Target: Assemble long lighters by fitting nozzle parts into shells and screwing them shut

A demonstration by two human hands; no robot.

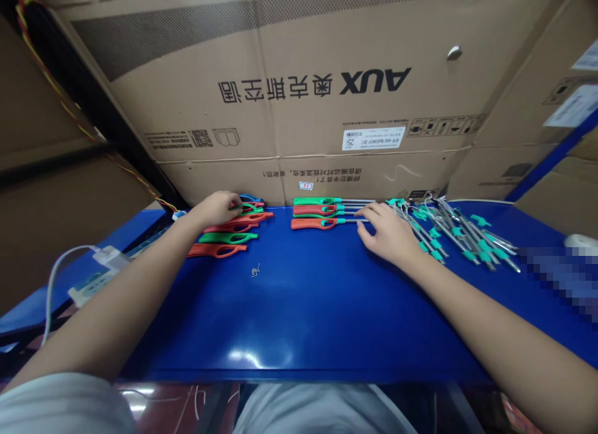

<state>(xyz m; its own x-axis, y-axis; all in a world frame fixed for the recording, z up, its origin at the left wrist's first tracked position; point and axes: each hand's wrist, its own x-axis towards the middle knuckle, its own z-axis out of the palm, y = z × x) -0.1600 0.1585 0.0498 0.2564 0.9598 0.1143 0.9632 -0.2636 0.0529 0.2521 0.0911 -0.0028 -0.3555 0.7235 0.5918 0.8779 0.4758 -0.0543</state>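
At the back left of the blue table, my left hand (218, 208) is closed at a green lighter handle (252, 208) in a row of empty plastic handles. Orange handles (217, 251) and another green handle (228, 238) lie nearer to me, with a blue one (250, 198) behind. My right hand (390, 231) is spread with its fingers apart, just beside the metal tubes of several assembled lighters (315, 223) stacked in the middle. To its right lies a loose pile of metal lighter tubes (460, 235) with teal triggers and thin wires.
A small heap of screws (255, 270) lies on the blue table (299, 316). A cardboard sheet (299, 48) stands along the back. At left are a power strip (91, 287) and a white charger (111, 258) with its cable. A pixelated patch covers the right side.
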